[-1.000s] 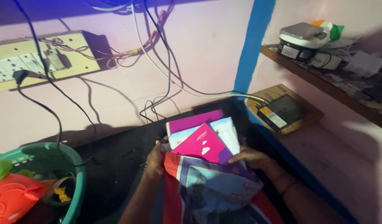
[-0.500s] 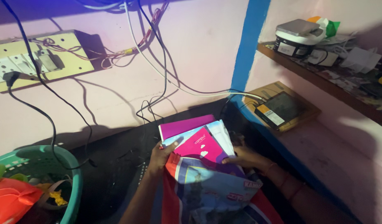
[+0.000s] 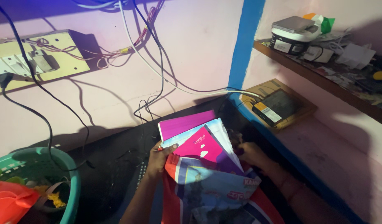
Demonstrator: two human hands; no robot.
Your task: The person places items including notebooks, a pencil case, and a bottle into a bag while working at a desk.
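Note:
A stack of pink and pale-blue notebooks stands half inside a red, white and blue printed bag over a dark surface. My left hand grips the left edge of the notebooks and the bag's mouth. On the other side, my right hand holds the right edge of the stack at the bag's rim. The lower parts of the notebooks are hidden inside the bag.
A yellow switchboard with plugs and hanging cables is on the pink wall. A green basket with an orange item stands at lower left. A wooden shelf with a small scale and clutter runs along the right wall, a small box below it.
The notebooks have sunk slightly deeper in the bag. My right hand has slid a little further right and behind the stack. The view has shifted slightly.

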